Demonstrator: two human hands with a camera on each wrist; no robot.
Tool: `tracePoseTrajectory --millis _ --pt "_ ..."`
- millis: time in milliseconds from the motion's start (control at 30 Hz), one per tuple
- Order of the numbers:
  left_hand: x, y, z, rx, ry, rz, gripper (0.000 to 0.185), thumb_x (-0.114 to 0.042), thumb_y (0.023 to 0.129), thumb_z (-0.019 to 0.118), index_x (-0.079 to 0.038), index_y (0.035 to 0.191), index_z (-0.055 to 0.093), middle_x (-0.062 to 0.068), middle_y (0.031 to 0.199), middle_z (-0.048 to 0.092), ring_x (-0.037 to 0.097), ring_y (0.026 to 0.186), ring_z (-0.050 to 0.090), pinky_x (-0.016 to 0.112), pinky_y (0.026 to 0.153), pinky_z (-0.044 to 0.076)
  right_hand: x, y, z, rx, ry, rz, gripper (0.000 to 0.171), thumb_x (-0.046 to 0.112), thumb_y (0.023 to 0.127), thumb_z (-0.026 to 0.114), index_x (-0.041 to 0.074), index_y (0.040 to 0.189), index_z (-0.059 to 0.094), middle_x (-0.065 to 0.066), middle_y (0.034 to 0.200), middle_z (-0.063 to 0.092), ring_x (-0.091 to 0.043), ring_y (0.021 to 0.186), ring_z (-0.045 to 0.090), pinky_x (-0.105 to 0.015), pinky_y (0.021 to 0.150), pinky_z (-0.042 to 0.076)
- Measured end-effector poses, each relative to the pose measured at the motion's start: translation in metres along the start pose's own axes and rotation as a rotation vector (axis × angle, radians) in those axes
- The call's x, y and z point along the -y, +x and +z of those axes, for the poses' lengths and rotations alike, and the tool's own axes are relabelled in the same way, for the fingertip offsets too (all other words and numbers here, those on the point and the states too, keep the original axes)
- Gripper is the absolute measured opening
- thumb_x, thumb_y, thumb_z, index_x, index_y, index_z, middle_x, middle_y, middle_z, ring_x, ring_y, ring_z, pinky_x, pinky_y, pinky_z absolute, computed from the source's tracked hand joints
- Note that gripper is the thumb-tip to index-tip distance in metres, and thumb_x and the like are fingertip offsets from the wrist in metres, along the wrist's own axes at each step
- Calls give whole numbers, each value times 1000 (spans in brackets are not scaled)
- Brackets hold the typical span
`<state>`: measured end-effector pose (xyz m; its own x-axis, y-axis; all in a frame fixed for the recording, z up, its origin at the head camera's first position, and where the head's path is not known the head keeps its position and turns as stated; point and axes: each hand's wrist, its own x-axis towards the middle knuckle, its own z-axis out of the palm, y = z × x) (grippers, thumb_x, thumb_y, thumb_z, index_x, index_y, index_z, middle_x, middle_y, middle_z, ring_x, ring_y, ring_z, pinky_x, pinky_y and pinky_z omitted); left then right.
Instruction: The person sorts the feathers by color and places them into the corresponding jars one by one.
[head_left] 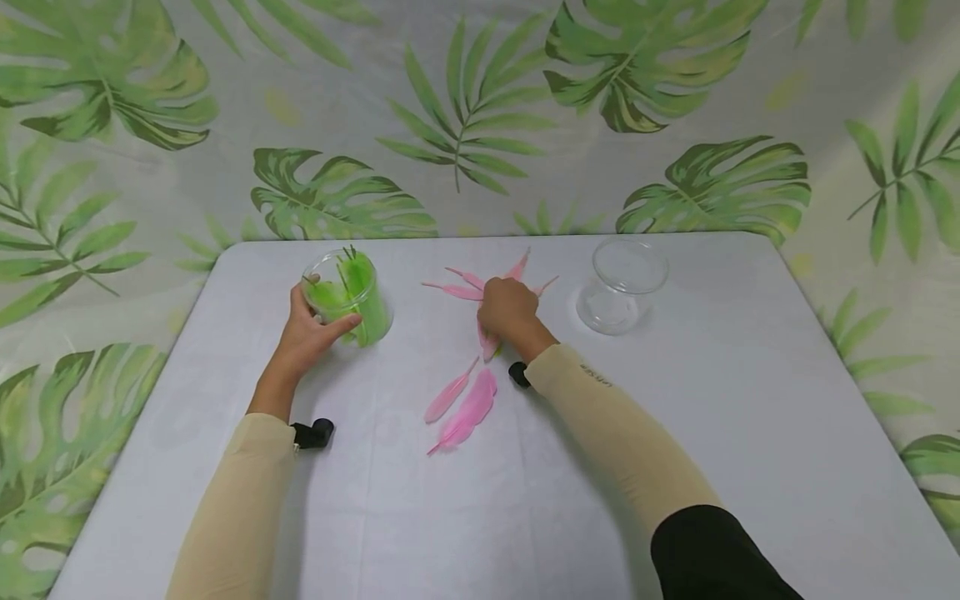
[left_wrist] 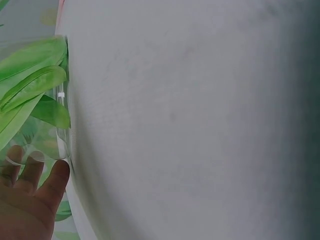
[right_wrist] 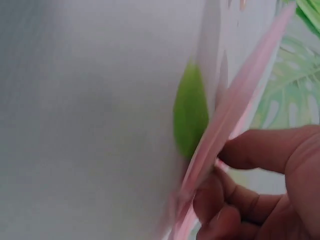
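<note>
My left hand (head_left: 306,333) grips a clear glass jar (head_left: 384,321) at the left, thumb on the near side. Inside the jar stand several green feathers (head_left: 358,273); the left wrist view shows their broad tips (left_wrist: 32,57) against the glass. Near the table's middle my right hand (head_left: 513,312) pinches a pink feather (right_wrist: 237,105) between thumb and fingers. Other pink feathers (head_left: 461,292) fan out around that hand, partly hidden by it. Behind the held one, a green feather (right_wrist: 191,112) lies on the table.
Two pink feathers, a wide one (head_left: 468,412) and a slim one (head_left: 450,393), lie nearer me on the white table (head_left: 420,525). A second clear glass jar (head_left: 611,310) with a flared rim stands to the right. Leaf-patterned cloth (head_left: 495,200) hangs behind the table.
</note>
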<state>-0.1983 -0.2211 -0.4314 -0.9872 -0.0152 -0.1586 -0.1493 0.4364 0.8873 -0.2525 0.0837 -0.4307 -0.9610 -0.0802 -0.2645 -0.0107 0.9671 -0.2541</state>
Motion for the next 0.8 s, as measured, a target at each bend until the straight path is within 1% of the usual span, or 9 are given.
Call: tracePoseTrajectory --millis 133,233,267,400,467,567,667,733,800 --pt "3 2 1 -3 -2 16 107 -33 87 75 -16 156 -4 21 165 14 37 153 16 58 122 20 7 0 2 -7 -38 28 9 14 87 64 10 95 66 -7 95 69 -23 85 65 -43 72 57" --pt "3 2 1 -2 -1 11 106 -33 87 74 -16 156 -5 21 165 14 37 153 16 57 122 19 9 0 3 -22 -20 38 5 15 87 62 11 87 64 -6 89 66 -22 81 64 -39 65 54" --pt "3 1 1 0 -1 8 106 -33 87 74 -17 156 -5 21 165 14 37 153 16 58 123 19 9 0 3 -14 -3 47 6 15 87 61 11 83 64 -6 85 66 -22 78 64 -37 62 53" --pt "6 2 1 6 9 -8 107 -33 87 74 -19 157 -6 19 165 14 37 154 15 58 123 19 7 0 5 26 94 73 16 18 88 55 11 76 61 -7 76 66 -23 67 65 -33 54 46" --pt "7 4 1 8 14 -8 107 -33 87 73 -19 157 -7 19 165 14 37 154 16 57 123 19 6 -1 5 46 146 78 20 22 91 53 10 78 63 -7 76 67 -22 60 66 -32 52 44" --pt "7 5 0 2 27 -9 107 -34 87 73 -20 157 -7 19 165 14 36 153 16 58 122 20 6 -1 1 55 217 50 23 29 95 54 9 85 62 -5 78 65 -19 51 64 -29 51 43" --pt "7 5 0 -4 32 -9 107 -35 87 74 -20 157 -6 19 165 15 37 153 17 58 122 20 5 -3 -2 69 311 -9 24 24 94 55 8 77 56 -1 68 51 -11 45 51 -24 50 37" --pt "7 5 0 -1 22 -6 107 -34 87 74 -20 157 -6 20 165 15 37 153 16 58 122 19 4 -4 -4 82 392 -47 22 17 92 53 9 71 52 1 67 42 -10 52 39 -24 53 33" --pt "7 5 -1 -1 14 -2 107 -34 87 74 -19 157 -6 20 165 15 37 153 17 58 122 20 3 -6 -7 100 473 -75 19 12 90 50 9 72 54 0 72 46 -13 62 38 -25 58 33"
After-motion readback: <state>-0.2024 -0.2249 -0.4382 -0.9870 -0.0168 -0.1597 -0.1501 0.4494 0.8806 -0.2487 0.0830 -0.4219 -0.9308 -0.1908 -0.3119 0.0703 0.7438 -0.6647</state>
